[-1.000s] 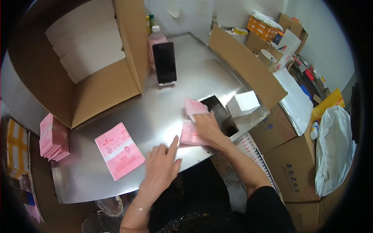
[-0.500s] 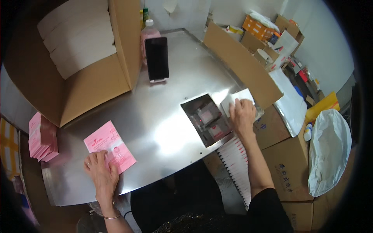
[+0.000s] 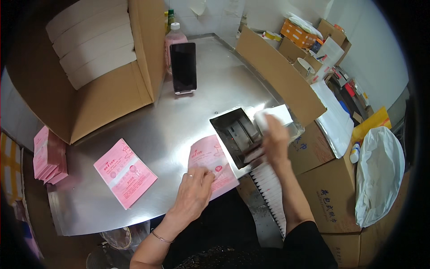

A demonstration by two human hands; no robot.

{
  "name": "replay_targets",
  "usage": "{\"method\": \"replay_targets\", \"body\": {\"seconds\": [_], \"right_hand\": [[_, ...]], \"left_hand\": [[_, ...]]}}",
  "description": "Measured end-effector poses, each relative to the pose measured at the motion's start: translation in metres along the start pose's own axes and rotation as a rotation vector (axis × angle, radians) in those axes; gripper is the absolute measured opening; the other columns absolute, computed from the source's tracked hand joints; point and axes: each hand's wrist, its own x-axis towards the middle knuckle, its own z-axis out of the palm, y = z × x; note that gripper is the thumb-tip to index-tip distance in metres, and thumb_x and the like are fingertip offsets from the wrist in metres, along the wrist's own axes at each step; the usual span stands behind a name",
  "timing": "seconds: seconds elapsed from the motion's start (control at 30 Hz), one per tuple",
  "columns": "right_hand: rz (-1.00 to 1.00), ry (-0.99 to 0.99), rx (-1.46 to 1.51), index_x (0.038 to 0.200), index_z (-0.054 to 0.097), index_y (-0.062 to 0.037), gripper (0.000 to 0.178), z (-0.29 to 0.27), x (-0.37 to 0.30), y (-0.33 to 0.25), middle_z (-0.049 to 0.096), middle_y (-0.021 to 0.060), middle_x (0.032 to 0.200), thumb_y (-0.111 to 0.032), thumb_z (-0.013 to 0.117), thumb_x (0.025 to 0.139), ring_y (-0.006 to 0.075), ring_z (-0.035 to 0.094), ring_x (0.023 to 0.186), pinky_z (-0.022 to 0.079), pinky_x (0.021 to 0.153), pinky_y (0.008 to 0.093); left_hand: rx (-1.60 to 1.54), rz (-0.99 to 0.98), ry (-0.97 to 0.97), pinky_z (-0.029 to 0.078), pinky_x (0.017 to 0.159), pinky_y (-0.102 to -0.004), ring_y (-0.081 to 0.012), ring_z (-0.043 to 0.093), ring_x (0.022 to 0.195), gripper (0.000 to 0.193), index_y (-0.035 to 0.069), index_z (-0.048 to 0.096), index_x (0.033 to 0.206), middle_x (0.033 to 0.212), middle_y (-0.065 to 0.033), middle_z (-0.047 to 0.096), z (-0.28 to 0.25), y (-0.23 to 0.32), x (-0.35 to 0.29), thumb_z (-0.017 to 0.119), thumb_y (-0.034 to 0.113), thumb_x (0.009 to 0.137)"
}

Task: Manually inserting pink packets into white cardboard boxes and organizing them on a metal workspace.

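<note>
Head view shows me the pink packet (image 3: 207, 154) at the front edge of the metal table (image 3: 174, 123), just left of the dark opening (image 3: 227, 127). The left hand (image 3: 193, 193) rests on it, fingers bent and close together, probably to press it flat and stop it sliding; whether the thumb pinches it from beneath, I cannot tell. The right hand (image 3: 276, 141) is blurred beside the white stack (image 3: 281, 113), and I cannot tell whether it grips the white piece (image 3: 260, 121) near its fingertips. I judge that stack is set beyond the opening for easy reach from the right. The packet looks rectangular, pale pink with darker red print and a small round mark, while a similar pink stack (image 3: 126, 175), crossed by a pale band, lies well apart to the left
</note>
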Motion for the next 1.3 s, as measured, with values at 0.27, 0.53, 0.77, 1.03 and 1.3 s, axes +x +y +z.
{"method": "replay_targets", "body": {"seconds": [0.27,0.53,0.77,1.03,1.3], "right_hand": [[-0.370,-0.579,0.025,0.106,0.068,-0.0020,0.028,0.039,-0.031,-0.114,0.063,0.0183,0.100,-0.013,0.060,0.081,0.0321,0.063,0.099,0.028,0.112,0.0668],[-0.170,-0.186,0.105,0.094,0.059,-0.0010,0.019,0.014,-0.022,-0.082,0.058,0.0164,0.088,-0.003,0.062,0.076,0.0362,0.061,0.083,0.049,0.088,0.0533],[0.057,0.026,-0.365,0.097,0.069,-0.0026,0.018,-0.005,0.001,0.026,0.061,0.0133,0.092,-0.019,0.065,0.091,0.0297,0.058,0.092,0.042,0.084,0.0451],[0.200,-0.022,-0.240,0.087,0.071,-0.0013,0.015,-0.007,0.003,0.031,0.062,0.0133,0.091,-0.013,0.062,0.091,0.0317,0.058,0.093,0.044,0.079,0.0468],[-0.240,0.017,0.017,0.118,0.063,0.0009,0.039,0.001,-0.022,-0.052,0.064,0.0205,0.118,0.004,0.058,0.080,0.0405,0.061,0.108,0.048,0.093,0.0500]], "left_hand": [[0.298,-0.203,-0.010,0.031,0.103,-0.0614,-0.0466,0.034,0.140,0.081,0.003,0.054,0.134,0.152,-0.0270,0.035,-0.007,0.013,0.003,0.079,0.038,0.065],[0.469,-0.237,-0.047,0.034,0.097,-0.0529,-0.0421,0.044,0.125,0.060,0.010,0.058,0.132,0.146,-0.0218,0.044,-0.014,0.001,-0.004,0.069,0.032,0.078],[0.472,-0.348,-0.035,0.035,0.081,-0.0470,-0.0334,0.048,0.096,0.051,0.011,0.064,0.122,0.118,-0.0182,0.054,-0.012,0.015,0.017,0.070,0.042,0.082],[0.468,-0.223,-0.079,0.040,0.081,-0.0489,-0.0317,0.051,0.096,0.058,0.004,0.063,0.112,0.113,-0.0168,0.054,-0.027,0.011,0.016,0.072,0.051,0.080],[0.202,-0.245,-0.179,0.052,0.070,-0.0463,-0.0329,0.059,0.092,0.044,0.005,0.060,0.118,0.108,-0.0188,0.055,-0.019,0.021,0.005,0.070,0.022,0.079]]}}
